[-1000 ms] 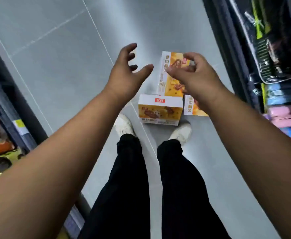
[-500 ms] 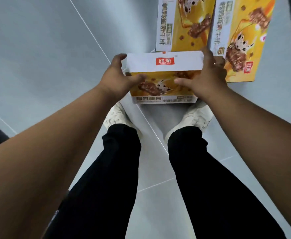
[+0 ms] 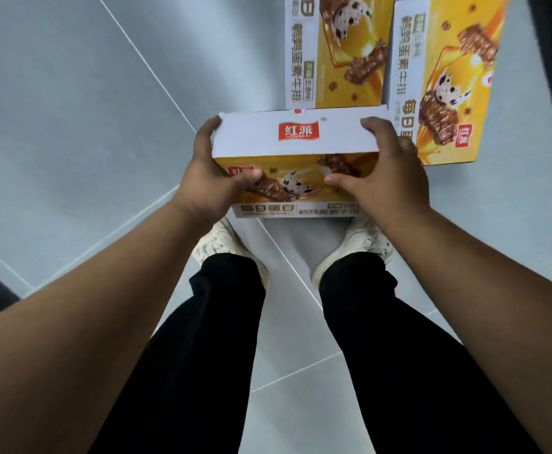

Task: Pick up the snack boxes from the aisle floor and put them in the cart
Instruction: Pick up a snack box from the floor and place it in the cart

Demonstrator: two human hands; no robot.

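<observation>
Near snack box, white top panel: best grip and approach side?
Take the near snack box by its short ends, one hand from each side, as the left hand and right hand do: thumbs on the yellow front, fingers over the top. It looks too long for one hand, and two flat boxes crowd its far edge.
</observation>
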